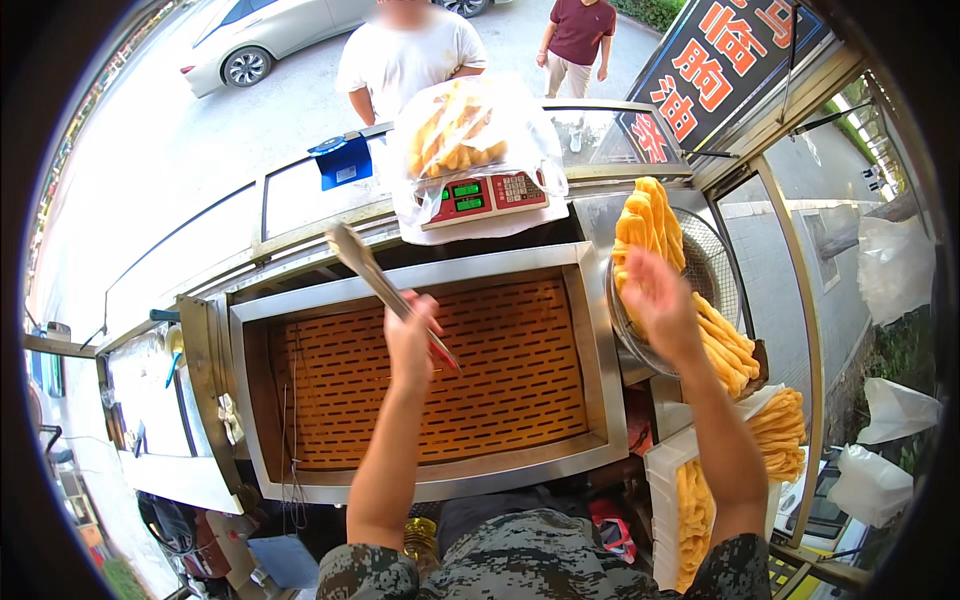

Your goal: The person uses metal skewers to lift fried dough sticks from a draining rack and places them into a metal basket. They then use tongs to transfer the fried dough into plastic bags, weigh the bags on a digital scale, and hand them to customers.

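Note:
My left hand (411, 341) grips a pair of metal tongs (367, 262) above the rectangular fryer (600, 360). The tongs tilt, with their broad end toward the far left. Through the brown oil shows a slotted metal plate (495, 375). My right hand (664, 307), motion-blurred, is over golden fried dough sticks (649, 217) piled at a round wire basket (709, 251). Its fingers look extended, with nothing seen in them; whether they touch the dough is unclear. On the red digital scale (472, 206) rests a clear plastic bag (525, 127) of fried dough pieces (457, 139).
More dough sticks fill a white plastic tub (660, 495) at my right. Thin metal rods (289, 420) lean in the fryer's left end. A blue box (346, 161) sits on the window ledge. Beyond stand two people and a silver car (270, 37); a sign (720, 67) bears writing.

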Action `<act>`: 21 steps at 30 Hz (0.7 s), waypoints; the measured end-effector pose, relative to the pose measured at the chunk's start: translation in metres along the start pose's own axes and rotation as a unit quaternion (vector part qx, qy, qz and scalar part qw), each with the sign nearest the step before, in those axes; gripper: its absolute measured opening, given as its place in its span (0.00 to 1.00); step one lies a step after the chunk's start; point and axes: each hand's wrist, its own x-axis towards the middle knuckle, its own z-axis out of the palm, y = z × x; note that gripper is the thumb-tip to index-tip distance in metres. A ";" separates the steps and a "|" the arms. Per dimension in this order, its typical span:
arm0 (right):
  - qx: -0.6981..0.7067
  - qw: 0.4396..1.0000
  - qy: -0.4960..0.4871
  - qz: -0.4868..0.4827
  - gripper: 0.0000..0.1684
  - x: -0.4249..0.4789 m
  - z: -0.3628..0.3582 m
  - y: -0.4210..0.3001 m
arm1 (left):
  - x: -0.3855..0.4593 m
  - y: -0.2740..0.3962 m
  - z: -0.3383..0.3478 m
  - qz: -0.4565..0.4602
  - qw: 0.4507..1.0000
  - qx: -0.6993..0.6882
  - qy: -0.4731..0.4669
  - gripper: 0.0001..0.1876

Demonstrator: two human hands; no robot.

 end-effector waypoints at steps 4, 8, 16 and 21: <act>-0.055 0.994 -0.088 0.040 0.29 -0.100 0.017 0.015 | -0.105 -0.025 0.034 -0.128 0.978 0.054 -0.152 0.25; 0.008 0.996 -0.057 0.066 0.32 -0.166 0.040 0.040 | -0.171 -0.085 0.076 -0.107 0.960 0.093 -0.243 0.25; 0.167 0.933 0.306 0.087 0.16 -0.227 -0.023 0.049 | -0.247 -0.071 0.143 0.047 0.866 0.229 -0.443 0.54; 0.231 0.827 0.488 0.154 0.16 -0.264 -0.088 0.048 | -0.307 -0.118 0.201 0.195 0.778 0.211 -0.559 0.54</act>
